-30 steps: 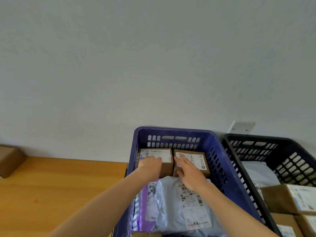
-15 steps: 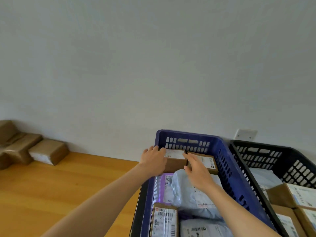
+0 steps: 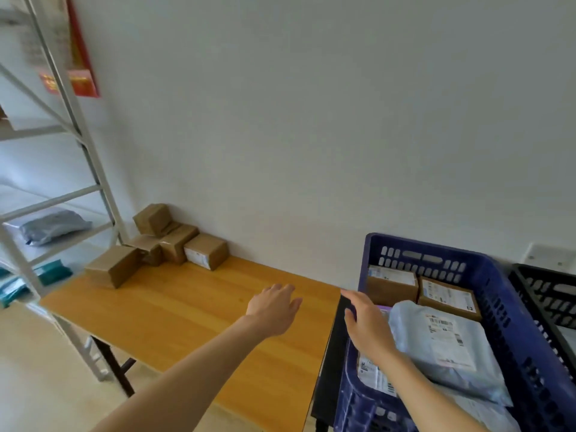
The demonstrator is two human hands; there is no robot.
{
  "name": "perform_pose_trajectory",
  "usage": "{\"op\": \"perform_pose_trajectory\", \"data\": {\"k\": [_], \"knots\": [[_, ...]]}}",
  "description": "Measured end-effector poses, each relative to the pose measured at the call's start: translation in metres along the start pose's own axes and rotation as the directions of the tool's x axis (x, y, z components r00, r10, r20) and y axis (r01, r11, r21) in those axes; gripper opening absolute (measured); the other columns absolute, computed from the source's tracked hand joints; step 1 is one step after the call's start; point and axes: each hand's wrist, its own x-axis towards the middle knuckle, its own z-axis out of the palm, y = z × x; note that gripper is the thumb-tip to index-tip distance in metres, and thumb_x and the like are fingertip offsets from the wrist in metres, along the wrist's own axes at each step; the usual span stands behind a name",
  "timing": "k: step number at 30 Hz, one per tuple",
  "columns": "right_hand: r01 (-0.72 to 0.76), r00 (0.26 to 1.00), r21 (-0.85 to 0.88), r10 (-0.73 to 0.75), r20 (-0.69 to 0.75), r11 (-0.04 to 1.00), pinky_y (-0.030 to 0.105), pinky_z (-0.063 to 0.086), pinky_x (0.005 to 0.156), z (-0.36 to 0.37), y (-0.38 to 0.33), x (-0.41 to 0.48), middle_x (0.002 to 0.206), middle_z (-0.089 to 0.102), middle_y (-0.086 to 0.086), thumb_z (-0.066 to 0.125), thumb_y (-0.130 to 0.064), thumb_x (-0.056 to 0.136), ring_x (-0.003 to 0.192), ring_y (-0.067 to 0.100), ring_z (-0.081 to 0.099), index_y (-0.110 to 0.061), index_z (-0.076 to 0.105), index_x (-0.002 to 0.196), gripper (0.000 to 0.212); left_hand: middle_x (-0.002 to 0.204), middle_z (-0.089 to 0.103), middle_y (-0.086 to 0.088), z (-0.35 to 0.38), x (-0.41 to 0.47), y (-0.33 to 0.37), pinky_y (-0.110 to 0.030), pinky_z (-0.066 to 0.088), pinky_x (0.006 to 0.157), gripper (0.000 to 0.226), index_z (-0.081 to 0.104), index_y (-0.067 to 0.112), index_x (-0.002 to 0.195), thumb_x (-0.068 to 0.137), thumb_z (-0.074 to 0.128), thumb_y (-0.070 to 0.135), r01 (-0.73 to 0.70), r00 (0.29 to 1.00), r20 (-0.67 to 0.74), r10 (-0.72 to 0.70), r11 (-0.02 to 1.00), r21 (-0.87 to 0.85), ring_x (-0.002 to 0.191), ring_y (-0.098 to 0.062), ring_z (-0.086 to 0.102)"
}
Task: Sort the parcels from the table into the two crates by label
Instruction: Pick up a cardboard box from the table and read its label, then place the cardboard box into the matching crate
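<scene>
A blue crate (image 3: 505,294) at the right holds two brown boxes (image 3: 391,286) at its far end and a grey mailer bag (image 3: 448,344) in front of them. The black crate (image 3: 548,291) stands to its right, mostly cut off. Several brown cardboard parcels (image 3: 205,255) lie heaped at the far left corner of the wooden table (image 3: 187,319). My left hand (image 3: 274,308) hovers empty over the table with its fingers spread. My right hand (image 3: 366,325) is above the blue crate's left wall, fingers straight, holding nothing.
A metal shelving rack (image 3: 78,169) stands left of the table with a grey mailer bag (image 3: 51,226) on one shelf and teal packets lower down. A white wall runs behind the table, with a wall socket (image 3: 550,257) above the crates.
Both hands have let go of the two boxes in the blue crate and moved left, the left hand out over the table. The view has swung left, showing the parcel heap and the rack.
</scene>
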Motion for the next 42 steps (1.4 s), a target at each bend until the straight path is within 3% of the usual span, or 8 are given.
{"op": "perform_pose_trajectory", "data": {"k": [4,12,17,28,35,38,42], "knots": [[0.087,0.996,-0.144,-0.087,0.008,0.986,0.031,0.032,0.111,0.026,-0.033,0.014,0.143,0.048,-0.004,0.046,-0.009,0.098,0.132,0.015,0.044,-0.018,0.047,0.140,0.043,0.146,0.042,-0.003,-0.012,-0.014,-0.043,-0.040,0.042,0.102,0.049,0.034,0.022,0.146,0.102,0.030,0.045,0.076,0.996,-0.031,-0.078,0.996,-0.038,0.132,-0.025,0.040],[0.098,0.983,-0.053,-0.088,0.163,0.994,0.030,0.042,0.104,0.113,-0.100,0.053,0.150,0.037,-0.005,0.040,-0.016,0.102,0.135,0.013,0.040,-0.020,0.039,0.145,0.044,0.145,0.043,-0.002,-0.021,-0.018,-0.157,-0.038,0.043,0.098,0.049,0.035,0.024,0.145,0.102,0.032,0.045,0.176,0.982,-0.054,-0.182,0.979,-0.098,0.131,-0.024,0.043],[0.035,0.987,-0.053,-0.026,0.158,0.998,0.031,0.038,0.107,0.172,-0.139,0.084,0.148,0.041,0.000,0.042,-0.013,0.098,0.135,0.017,0.041,-0.017,0.043,0.143,0.044,0.144,0.045,-0.004,-0.030,-0.002,-0.237,-0.038,0.043,0.099,0.048,0.034,0.023,0.146,0.102,0.033,0.043,0.185,0.981,-0.037,-0.190,0.976,-0.112,0.129,-0.025,0.044],[-0.210,0.966,0.007,0.206,0.158,0.978,0.034,0.045,0.099,0.294,-0.207,0.136,0.141,0.048,0.000,0.047,-0.013,0.097,0.125,0.018,0.051,-0.019,0.048,0.138,0.042,0.142,0.046,-0.005,-0.034,0.051,-0.405,-0.036,0.047,0.092,0.048,0.035,0.020,0.145,0.102,0.036,0.040,0.189,0.982,0.015,-0.190,0.963,-0.189,0.123,-0.025,0.050],[-0.309,0.924,-0.024,0.306,0.228,0.951,0.036,0.049,0.093,0.347,-0.201,0.154,0.140,0.047,-0.001,0.046,-0.013,0.098,0.120,0.018,0.052,-0.021,0.047,0.138,0.041,0.129,0.056,-0.009,0.000,0.084,-0.456,-0.030,0.044,0.064,0.048,0.033,0.019,0.146,0.102,0.037,0.037,0.298,0.954,0.123,-0.273,0.902,-0.313,0.097,-0.027,0.061],[-0.333,0.913,-0.019,0.328,0.243,0.943,0.036,0.049,0.094,0.365,-0.192,0.177,0.141,0.047,-0.001,0.046,-0.012,0.098,0.121,0.018,0.051,-0.020,0.047,0.138,0.041,0.135,0.053,-0.009,0.006,0.109,-0.471,-0.034,0.050,0.073,0.047,0.031,0.018,0.147,0.103,0.038,0.034,0.319,0.948,0.137,-0.289,0.877,-0.359,0.102,-0.026,0.060],[-0.350,0.905,0.007,0.336,0.262,0.937,0.039,0.049,0.095,0.391,-0.182,0.216,0.138,0.050,0.001,0.046,-0.013,0.098,0.122,0.019,0.052,-0.018,0.047,0.138,0.040,0.146,0.042,-0.008,0.010,0.155,-0.486,-0.036,0.048,0.088,0.048,0.030,0.018,0.147,0.102,0.039,0.031,0.326,0.945,0.154,-0.288,0.859,-0.395,0.124,-0.026,0.049]]}}
